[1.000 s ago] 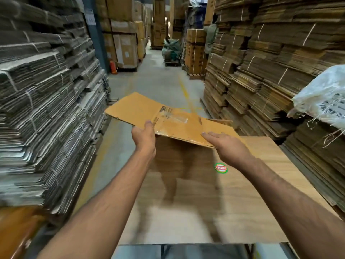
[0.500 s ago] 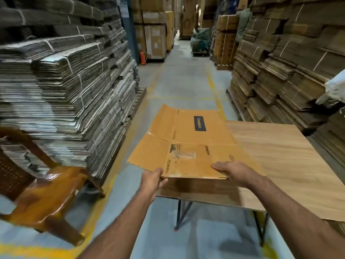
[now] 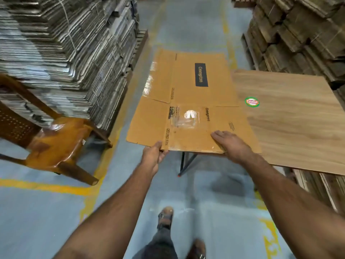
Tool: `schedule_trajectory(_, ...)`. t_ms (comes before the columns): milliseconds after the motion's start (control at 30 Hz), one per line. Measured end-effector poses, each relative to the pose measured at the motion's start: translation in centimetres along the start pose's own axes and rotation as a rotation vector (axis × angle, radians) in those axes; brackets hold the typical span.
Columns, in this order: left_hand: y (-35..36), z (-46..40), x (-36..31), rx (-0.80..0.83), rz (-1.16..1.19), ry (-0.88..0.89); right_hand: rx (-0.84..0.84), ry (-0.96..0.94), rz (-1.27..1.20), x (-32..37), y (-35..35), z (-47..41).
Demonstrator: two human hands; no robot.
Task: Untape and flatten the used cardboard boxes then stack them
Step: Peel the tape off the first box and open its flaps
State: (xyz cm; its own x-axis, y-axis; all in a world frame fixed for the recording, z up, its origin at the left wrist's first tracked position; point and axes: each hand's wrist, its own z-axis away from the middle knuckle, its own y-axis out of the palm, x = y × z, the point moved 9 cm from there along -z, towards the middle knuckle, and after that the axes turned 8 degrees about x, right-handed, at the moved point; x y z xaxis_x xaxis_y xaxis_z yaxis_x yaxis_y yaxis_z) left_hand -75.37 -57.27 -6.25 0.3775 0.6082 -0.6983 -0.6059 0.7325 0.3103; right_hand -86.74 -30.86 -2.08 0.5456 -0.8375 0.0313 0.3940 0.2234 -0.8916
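Box (image 3: 188, 101) is flat now, flaps spread! Left hand (image 3: 152, 158) pinches its near edge, right hand (image 3: 230, 144) lies flat-fingered on top just beside, grasping nothing. Beyond the grip, the box overhangs the table (image 3: 291, 128). 1 clear tape patch remains, it seems; stacking isn't done yet.

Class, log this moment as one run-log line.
left hand grips flattened box edge | right hand flat on box | box overhangs table

Cardboard warehouse aisle: tall stacks of bundled flattened cartons (image 3: 61, 49) either side, yellow lines (image 3: 46, 187) on concrete floor (image 3: 186, 25).
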Motion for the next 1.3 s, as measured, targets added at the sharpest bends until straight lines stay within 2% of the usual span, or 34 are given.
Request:
schedule_trajectory(100,-1.5,-2.1,1.9,-0.014,-0.070,-0.096,0.068,0.098,0.021,1.0,2.1,-1.4)
schedule_trajectory(233,-2.5,-4.9,2.1,-0.062,-0.182,-0.102,0.123,0.149,-0.034,1.7,4.7,-2.9)
schedule_trajectory(333,-2.3,-6.5,2.5,-0.037,-0.233,-0.118,0.125,0.155,-0.078,1.5,6.0,-3.3)
schedule_trajectory(433,-2.3,-7.4,3.6,-0.024,-0.215,-0.156,0.071,0.168,-0.065,1.1,5.9,-3.4)
schedule_trajectory(533,-2.6,-7.6,4.4,-0.020,-0.185,-0.192,0.087,0.178,-0.054,1.3,6.0,-3.3)
schedule_trajectory(767,-3.1,-8.1,4.9,-0.024,-0.189,-0.185,0.056,0.217,-0.034,1.9,6.5,-3.6)
schedule_trajectory(933,-3.1,-8.2,5.0,-0.031,-0.160,-0.204,0.074,0.216,-0.012,2.2,7.2,-3.5)
schedule_trajectory(1133,-2.1,-7.8,6.0,-0.060,0.027,-0.198,0.087,0.168,0.051,2.5,8.2,-2.7)
schedule_trajectory(1300,-1.1,-6.5,5.5,-0.135,-0.033,-0.197,0.147,0.163,0.003,2.7,8.2,-2.5)
